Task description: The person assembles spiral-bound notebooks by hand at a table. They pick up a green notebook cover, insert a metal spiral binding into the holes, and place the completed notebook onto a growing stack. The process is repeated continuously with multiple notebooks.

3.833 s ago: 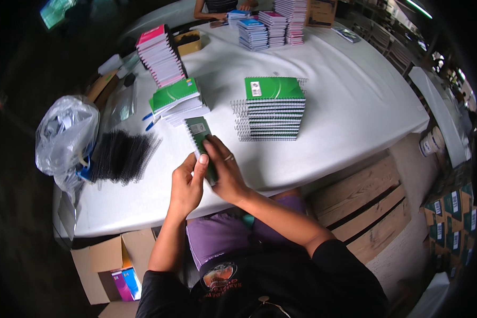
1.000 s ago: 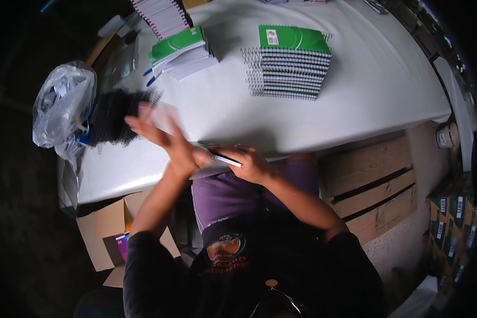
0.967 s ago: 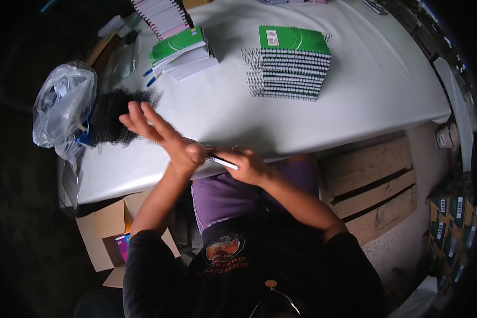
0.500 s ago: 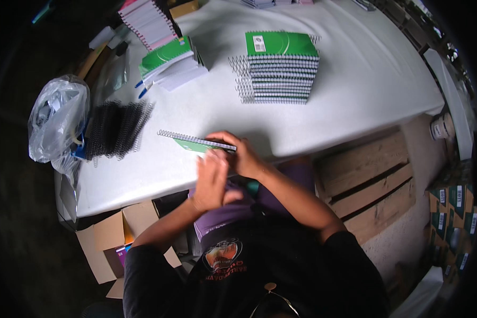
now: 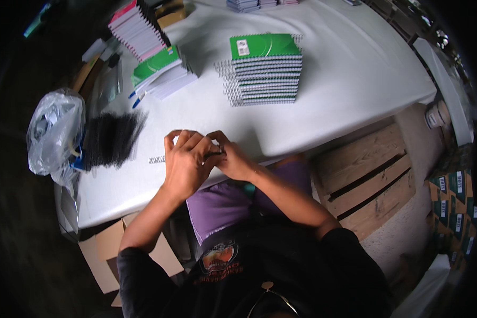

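Observation:
A spiral notebook is held on edge at the near side of the table, between my two hands. Its wire coil [image 5: 156, 159] sticks out on the left, while my fingers hide nearly all the rest. My left hand [image 5: 188, 161] curls over the notebook from above, fingers bent along it. At the right end, my right hand [image 5: 232, 159] grips it, thumb and fingers close to the left hand's fingertips. Beyond them stands a tall stack of green-covered spiral notebooks [image 5: 267, 69], with loose coil ends jutting out at its left side.
Black plastic coils [image 5: 114, 139] lie left of my hands, beside a clear plastic bag [image 5: 55, 132]. Farther back are green-covered paper blocks [image 5: 161, 71], blue pens [image 5: 136, 98] and a pink-edged stack [image 5: 138, 34]. A wooden pallet [image 5: 365, 180] lies below the table at right; an open carton [image 5: 103, 254] sits below left.
My left hand has risen and moved left, from in front of the green cover to over the notebook. The cover is now hidden. The whole view has shifted slightly.

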`<state>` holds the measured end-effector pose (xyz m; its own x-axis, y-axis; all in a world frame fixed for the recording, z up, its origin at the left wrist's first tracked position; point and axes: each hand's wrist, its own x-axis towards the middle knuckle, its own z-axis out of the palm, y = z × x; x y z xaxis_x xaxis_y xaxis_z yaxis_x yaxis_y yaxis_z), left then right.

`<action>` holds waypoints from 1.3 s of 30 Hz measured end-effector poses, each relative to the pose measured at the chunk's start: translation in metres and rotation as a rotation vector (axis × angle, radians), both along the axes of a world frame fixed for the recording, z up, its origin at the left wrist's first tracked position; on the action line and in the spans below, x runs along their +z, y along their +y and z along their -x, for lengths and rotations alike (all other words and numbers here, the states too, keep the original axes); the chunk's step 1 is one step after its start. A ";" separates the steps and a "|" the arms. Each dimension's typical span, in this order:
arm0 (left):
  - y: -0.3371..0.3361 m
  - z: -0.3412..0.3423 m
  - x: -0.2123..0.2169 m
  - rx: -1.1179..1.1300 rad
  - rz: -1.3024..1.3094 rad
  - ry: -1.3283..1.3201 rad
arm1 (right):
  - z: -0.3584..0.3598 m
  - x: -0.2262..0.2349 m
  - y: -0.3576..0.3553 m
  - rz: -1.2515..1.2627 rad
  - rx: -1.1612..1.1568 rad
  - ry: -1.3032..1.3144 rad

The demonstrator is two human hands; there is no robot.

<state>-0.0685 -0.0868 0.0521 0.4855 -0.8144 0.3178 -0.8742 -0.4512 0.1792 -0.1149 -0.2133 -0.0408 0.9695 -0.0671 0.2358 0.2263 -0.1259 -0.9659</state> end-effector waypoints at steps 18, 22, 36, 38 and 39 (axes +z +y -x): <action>-0.169 -0.074 0.011 -0.009 0.694 -0.229 | -0.060 0.071 -0.169 -0.068 -1.085 -0.392; -0.172 -0.085 -0.008 0.298 0.969 0.172 | -0.063 0.068 -0.165 0.015 -1.204 -0.469; 0.009 -0.170 -0.010 0.425 0.221 -0.447 | -0.031 0.044 -0.072 -0.309 -0.590 -0.589; 0.008 -0.121 0.005 0.568 0.308 -0.282 | -0.022 0.045 -0.043 0.017 -0.434 -0.461; 0.005 -0.095 0.007 0.710 0.383 0.002 | -0.019 0.050 -0.033 0.356 -0.395 -0.525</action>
